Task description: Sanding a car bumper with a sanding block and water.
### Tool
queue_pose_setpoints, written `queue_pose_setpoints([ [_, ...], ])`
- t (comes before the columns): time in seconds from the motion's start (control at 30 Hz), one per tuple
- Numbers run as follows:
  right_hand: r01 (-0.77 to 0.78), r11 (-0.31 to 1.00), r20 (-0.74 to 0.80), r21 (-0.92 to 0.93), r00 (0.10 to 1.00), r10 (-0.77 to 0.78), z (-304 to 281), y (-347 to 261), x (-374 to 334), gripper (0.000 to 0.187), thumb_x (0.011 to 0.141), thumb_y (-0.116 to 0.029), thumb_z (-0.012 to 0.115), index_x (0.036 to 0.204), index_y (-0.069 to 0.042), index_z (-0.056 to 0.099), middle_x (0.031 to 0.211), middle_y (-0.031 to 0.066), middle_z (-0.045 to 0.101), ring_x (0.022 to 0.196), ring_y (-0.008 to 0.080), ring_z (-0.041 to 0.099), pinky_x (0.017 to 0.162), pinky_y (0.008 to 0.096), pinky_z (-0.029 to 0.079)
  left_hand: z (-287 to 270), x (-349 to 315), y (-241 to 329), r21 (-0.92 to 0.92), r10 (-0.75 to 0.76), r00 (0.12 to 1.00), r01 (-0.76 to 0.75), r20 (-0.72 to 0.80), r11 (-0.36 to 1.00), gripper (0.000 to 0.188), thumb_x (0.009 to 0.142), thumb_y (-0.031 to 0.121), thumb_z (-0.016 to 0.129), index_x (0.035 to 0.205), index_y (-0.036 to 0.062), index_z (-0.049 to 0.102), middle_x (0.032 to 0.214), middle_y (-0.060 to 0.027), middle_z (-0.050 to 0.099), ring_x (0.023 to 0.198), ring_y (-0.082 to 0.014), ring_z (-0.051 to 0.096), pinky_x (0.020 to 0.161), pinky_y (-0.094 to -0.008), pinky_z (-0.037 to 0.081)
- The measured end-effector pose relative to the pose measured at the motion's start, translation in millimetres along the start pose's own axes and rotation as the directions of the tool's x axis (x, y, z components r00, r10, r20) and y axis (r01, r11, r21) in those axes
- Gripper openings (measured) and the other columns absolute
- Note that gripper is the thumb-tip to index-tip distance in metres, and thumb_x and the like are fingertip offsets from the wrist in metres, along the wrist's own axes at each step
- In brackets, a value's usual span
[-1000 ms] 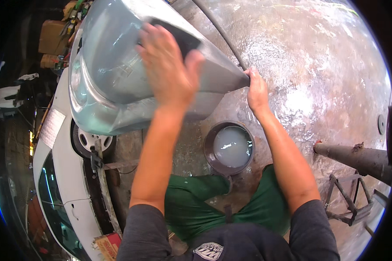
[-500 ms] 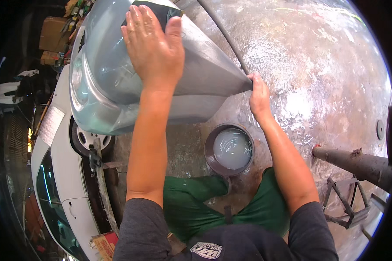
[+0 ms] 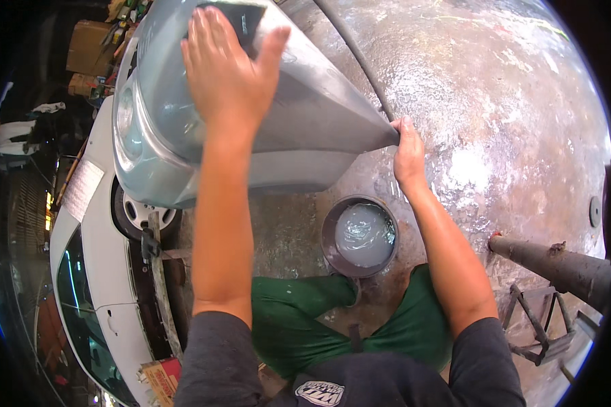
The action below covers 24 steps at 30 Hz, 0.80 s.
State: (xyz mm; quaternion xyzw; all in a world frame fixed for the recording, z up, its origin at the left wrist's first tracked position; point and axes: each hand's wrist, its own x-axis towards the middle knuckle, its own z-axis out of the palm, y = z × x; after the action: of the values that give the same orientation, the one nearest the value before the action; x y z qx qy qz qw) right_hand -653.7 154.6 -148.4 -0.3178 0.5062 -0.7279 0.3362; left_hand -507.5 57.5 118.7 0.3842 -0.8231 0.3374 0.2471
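— Grey-blue bumper panel (image 3: 305, 129) under the left hand (image 3: 227, 74), fingers spread flat on its upper face, palm pressing, gripping nothing.

— And the right hand (image 3: 409, 152)?

— Clamped on the panel's pointed end, fingers pinched round the edge.

— What's below that right hand?

— Round bucket (image 3: 360, 236) of cloudy water on the wet concrete floor (image 3: 495, 122), near the green-trousered knees. White car (image 3: 88, 258) sits well out past the left hand.

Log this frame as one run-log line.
left hand: flat on grey car panel | right hand: gripping panel's edge | bucket: on wet floor, below panel
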Motion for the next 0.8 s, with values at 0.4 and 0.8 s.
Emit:
queue_pose_setpoints([
  [0.4, 0.035, 0.999, -0.03, -0.006, 0.999, -0.035, -1.1, -8.4, -7.1, 0.05, 0.106, -0.037, 0.039, 0.09, 0.004, 0.063, 0.081, 0.0112, 0.062, 0.08, 0.0171, 0.054, 0.078, 0.0332, 0.045, -23.7, 29.4, -16.5, -0.064, -0.111, 0.975, 0.126, 0.191, 0.99, 0.084, 0.1, 0.054, 0.041, 0.147, -0.0143, 0.027, 0.154, -0.0328, 0.028, 0.147, -0.0402, 0.024, 0.122, -0.0415, 0.016],
  [0.8, 0.048, 0.999, -0.036, -0.023, 0.998, -0.049, 2.9, -11.4, -8.0, 0.049, 0.106, -0.037, 0.042, 0.091, 0.004, 0.064, 0.084, 0.0119, 0.064, 0.081, 0.0171, 0.055, 0.079, 0.0335, 0.045, -12.6, 11.9, -24.3, -0.073, 0.023, 0.997, -0.018, 0.07, 0.997, 0.097, 0.093, 0.066, 0.046, 0.151, -0.0091, 0.023, 0.157, -0.0315, 0.021, 0.147, -0.0448, 0.021, 0.12, -0.0558, 0.014],
])
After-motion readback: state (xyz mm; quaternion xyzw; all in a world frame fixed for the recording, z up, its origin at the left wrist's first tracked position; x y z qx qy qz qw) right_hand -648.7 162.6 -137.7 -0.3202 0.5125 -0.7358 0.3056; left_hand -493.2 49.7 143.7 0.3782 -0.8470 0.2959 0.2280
